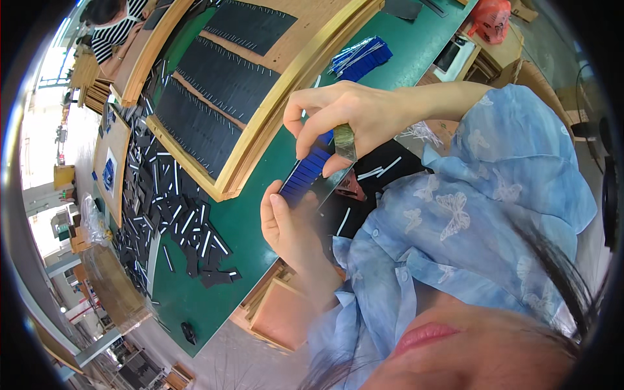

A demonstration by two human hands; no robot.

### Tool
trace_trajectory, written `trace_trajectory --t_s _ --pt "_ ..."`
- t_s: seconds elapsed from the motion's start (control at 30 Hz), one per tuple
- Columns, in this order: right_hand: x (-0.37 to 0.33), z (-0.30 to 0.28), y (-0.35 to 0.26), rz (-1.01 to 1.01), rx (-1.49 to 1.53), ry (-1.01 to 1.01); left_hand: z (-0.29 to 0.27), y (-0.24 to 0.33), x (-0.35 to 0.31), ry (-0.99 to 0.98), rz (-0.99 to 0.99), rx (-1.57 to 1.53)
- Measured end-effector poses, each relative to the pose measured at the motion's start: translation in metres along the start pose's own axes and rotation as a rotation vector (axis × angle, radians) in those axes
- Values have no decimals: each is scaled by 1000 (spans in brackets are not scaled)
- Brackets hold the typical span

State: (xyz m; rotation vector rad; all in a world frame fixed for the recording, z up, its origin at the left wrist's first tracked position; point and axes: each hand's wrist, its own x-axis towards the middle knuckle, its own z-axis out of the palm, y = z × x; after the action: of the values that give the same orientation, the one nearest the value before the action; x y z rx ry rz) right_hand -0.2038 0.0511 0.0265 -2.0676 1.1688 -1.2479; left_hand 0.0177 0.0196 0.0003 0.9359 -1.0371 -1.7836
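A short dark-blue strip with ribbed segments [307,171] is held up between my two hands over the green table. My left hand [286,224], the lower one, pinches its lower end between thumb and fingers. Closed around its upper end are the fingers of my right hand [348,117]. A dull gold-and-grey flat piece [344,142] is tucked in the right palm; what it is I cannot tell. Beneath my hands lie a black sheet [387,156] and white strips [390,166], partly hidden by my wrist and sleeve.
A wooden-framed tray [260,130] holds black sheets [224,75] with rows of small pale pins. Past my right hand lies a blue bundle with white strips [361,58]. Loose black pieces with white strips [188,227] cover the green table's [188,299] left. Another person [117,39] sits beyond.
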Motion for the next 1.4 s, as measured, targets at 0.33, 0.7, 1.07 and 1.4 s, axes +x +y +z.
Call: trace_trajectory --t_s 0.33,0.7,1.07,1.4 --pt "10 9 8 377 173 17 16 7 -17 66 112 187" --pt "2 -1 18 385 263 -40 14 9 -11 45 190 212" --pt "-9 2 11 229 490 72 8 4 19 -307 -238 -328" --pt "41 -112 101 228 -602 100 32 -16 14 -221 -201 -64"
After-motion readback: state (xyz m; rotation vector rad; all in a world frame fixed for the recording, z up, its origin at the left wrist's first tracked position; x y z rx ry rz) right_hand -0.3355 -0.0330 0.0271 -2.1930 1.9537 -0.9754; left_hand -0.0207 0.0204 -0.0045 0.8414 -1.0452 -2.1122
